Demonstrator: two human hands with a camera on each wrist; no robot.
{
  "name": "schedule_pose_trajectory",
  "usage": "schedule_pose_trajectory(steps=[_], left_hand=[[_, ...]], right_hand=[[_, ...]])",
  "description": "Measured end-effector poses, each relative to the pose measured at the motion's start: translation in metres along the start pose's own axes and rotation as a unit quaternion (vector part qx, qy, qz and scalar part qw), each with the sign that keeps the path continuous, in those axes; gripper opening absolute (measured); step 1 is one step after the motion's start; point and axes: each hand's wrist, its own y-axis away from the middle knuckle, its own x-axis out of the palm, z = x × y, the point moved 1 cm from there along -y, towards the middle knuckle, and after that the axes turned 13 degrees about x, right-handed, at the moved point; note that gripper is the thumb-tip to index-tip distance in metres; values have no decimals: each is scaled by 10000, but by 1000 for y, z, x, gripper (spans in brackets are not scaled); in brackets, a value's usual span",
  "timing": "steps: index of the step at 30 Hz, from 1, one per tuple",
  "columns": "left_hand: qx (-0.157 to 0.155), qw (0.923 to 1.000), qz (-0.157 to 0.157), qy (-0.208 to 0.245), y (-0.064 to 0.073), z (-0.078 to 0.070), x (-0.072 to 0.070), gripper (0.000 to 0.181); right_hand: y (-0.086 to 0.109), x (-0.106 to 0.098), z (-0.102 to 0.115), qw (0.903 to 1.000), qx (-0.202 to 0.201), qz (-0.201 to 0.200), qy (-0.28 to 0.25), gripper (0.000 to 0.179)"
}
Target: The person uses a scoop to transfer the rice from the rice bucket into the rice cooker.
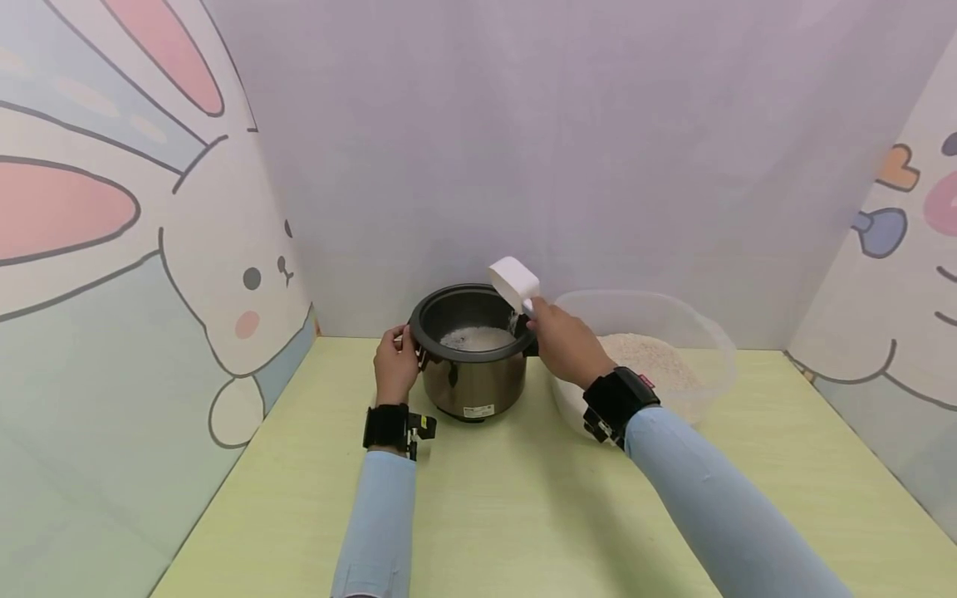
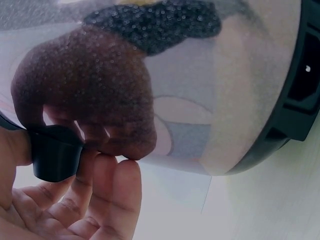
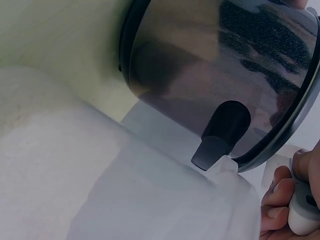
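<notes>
A rice cooker (image 1: 475,378) with a shiny dark body stands on the table, lidless, whitish contents in its black inner pot (image 1: 456,311). My left hand (image 1: 396,365) holds its left side handle (image 2: 57,155), thumb on one side and fingers on the other in the left wrist view. By its handle, my right hand (image 1: 571,342) grips a white measuring cup (image 1: 514,282), tipped over the pot's right rim. A little glistening stuff shows under the cup's lip. In the right wrist view, fingers curl around the white cup handle (image 3: 301,217).
Right of the cooker, partly under my right wrist, stands a translucent plastic tub (image 1: 714,332) holding rice (image 1: 650,361). Its wall nearly meets the cooker's right side handle (image 3: 222,132). A pale curtain (image 1: 538,149) hangs behind, and rabbit-printed panels (image 1: 247,332) flank the yellow-green table (image 1: 493,515).
</notes>
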Motion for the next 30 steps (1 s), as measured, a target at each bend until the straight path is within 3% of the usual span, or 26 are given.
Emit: schedule_pose_trajectory(steps=[8,15,17,20,25,28,30], left_hand=[[-84,9999,29,78,0,0,3,41],[-80,9999,25,67,1,-2,2,41],[-62,9999,18,78,1,-2,3,41],[-48,9999,7,88,1,-2,3,41],[-19,10000,10,78,1,-3,3,41],[-22,10000,7,28,1,-2,2,41],[-21,10000,3,-7,0,-1,1,42]], right_hand=[[5,3,-6,9971,-220,-302,659,39],[6,2,-9,9976,-158,-87,676,40],[6,1,-11,9990,-105,11,440,37],[6,-1,-15,9993,-6,67,-376,32],[7,-10,-31,9810,508,-60,-1872,27],[10,-18,-47,9747,829,-106,-2071,30],[13,-24,-58,9756,912,-101,-1995,31]])
